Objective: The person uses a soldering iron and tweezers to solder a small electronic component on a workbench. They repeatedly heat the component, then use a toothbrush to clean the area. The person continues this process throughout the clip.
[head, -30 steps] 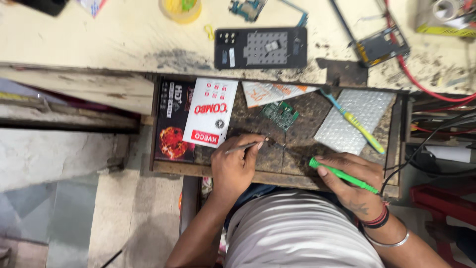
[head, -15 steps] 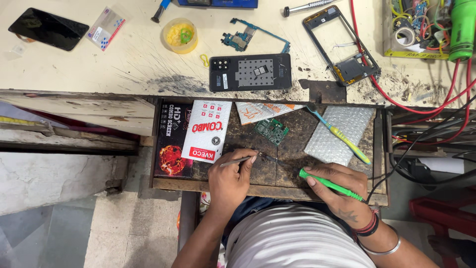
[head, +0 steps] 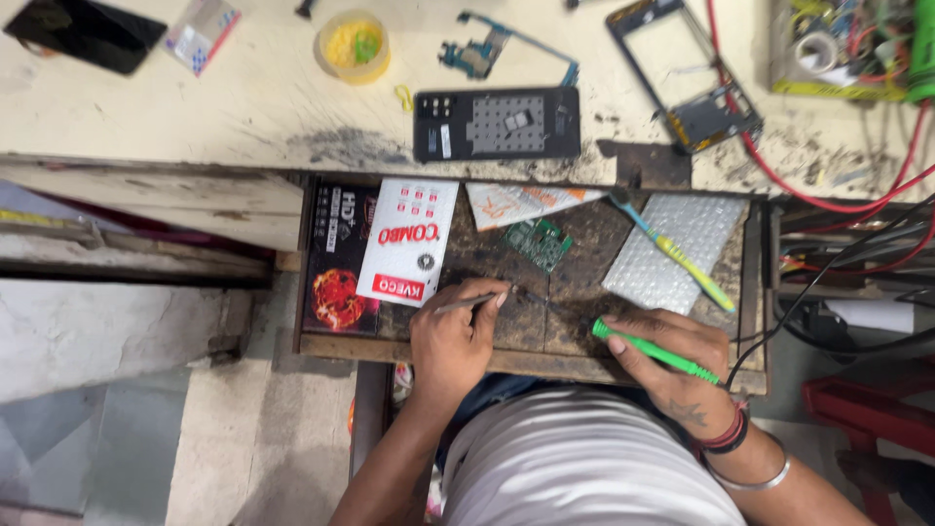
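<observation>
tweezers (head: 469,303) are pinched in the left hand (head: 450,336), tips on the dark work tray (head: 545,331). a green-handled screwdriver (head: 654,351) is gripped in the right hand (head: 672,365). both judged light, stiff, slim; best held mid-shaft. small green circuit board (head: 538,243) lies beyond, judged fragile, edge-held.

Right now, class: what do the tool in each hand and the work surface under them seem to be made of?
Left hand: tweezers, thin and grey with a dull sheen, likely metal. Right hand: screwdriver, bright green glossy handle, probably plastic; its tip is hidden. Work surface: dark, worn and scratched, apparently wood.
</observation>
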Tool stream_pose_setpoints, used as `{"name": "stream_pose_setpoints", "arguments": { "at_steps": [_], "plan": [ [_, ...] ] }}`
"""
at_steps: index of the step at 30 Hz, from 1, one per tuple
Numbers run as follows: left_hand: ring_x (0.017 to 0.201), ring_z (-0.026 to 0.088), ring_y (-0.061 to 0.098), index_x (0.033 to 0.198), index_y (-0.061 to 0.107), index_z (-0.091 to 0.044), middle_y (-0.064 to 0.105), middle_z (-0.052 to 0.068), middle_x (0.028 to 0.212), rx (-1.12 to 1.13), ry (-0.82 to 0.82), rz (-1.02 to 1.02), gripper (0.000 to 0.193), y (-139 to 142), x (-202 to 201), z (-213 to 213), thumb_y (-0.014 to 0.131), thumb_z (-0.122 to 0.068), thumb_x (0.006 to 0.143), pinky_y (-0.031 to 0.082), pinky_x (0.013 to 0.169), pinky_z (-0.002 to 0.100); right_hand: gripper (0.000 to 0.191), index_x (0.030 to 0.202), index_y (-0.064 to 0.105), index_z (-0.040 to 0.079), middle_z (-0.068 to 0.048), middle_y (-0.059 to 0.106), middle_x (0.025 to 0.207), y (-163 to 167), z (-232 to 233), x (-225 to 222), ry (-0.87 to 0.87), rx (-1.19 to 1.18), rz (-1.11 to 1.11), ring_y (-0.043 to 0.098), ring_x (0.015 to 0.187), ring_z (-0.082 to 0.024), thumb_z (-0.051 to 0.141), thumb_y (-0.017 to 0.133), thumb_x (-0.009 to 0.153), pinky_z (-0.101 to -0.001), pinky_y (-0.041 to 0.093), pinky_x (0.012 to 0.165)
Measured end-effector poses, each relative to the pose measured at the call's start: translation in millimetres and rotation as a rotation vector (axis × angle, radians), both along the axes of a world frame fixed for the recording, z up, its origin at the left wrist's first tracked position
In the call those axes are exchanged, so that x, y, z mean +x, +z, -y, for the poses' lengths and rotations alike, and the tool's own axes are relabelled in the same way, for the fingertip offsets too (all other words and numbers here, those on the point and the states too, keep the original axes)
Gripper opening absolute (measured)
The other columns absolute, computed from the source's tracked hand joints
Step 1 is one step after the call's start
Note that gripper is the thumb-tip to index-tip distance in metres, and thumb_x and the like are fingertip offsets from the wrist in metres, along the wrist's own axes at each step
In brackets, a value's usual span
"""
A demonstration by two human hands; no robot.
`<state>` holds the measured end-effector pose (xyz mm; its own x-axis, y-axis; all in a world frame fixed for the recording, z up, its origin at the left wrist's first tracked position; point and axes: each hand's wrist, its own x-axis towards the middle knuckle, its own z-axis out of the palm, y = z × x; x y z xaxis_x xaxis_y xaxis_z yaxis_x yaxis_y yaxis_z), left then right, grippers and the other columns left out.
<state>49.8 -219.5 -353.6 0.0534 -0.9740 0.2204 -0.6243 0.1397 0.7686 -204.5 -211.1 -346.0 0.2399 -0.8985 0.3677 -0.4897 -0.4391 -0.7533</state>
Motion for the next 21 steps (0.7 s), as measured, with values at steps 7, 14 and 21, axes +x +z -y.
{"name": "stream_pose_setpoints", "arguments": {
  "at_steps": [7,14,21],
  "plan": [
    [0.084,0.028,0.073,0.104,0.073,-0.013,0.077,0.005,0.099,-0.023,-0.029,0.002,0.011,-7.9,3.3,-6.5,0.067,-0.021,0.1,0.056,0.071,0.039,0.017,0.105,0.077,0.0,-0.014,0.075,0.092,-1.8,-7.0,-1.9,0.003,0.021,-0.031,0.074,0.08,-0.021,0.006,0.078,0.089,-0.0289,0.056,0.072],
    [0.085,0.027,0.074,0.104,0.073,-0.012,0.076,0.004,0.097,-0.04,-0.03,0.018,0.013,-9.5,2.8,-6.6,0.068,-0.024,0.101,0.056,0.074,0.039,0.018,0.108,0.076,-0.001,-0.015,0.075,0.095,-5.0,-8.3,-3.8,0.019,0.059,-0.02,0.075,0.083,-0.021,0.005,0.078,0.091,-0.0254,0.056,0.069],
    [0.086,0.026,0.074,0.103,0.072,-0.012,0.077,0.004,0.098,-0.059,-0.036,0.005,0.013,-9.4,2.6,-6.7,0.067,-0.023,0.102,0.056,0.075,0.038,0.018,0.108,0.076,-0.003,-0.016,0.075,0.094,-6.3,-7.8,-4.9,0.031,0.007,-0.052,0.075,0.083,-0.022,0.004,0.078,0.091,-0.0263,0.057,0.07]
  ]
}}
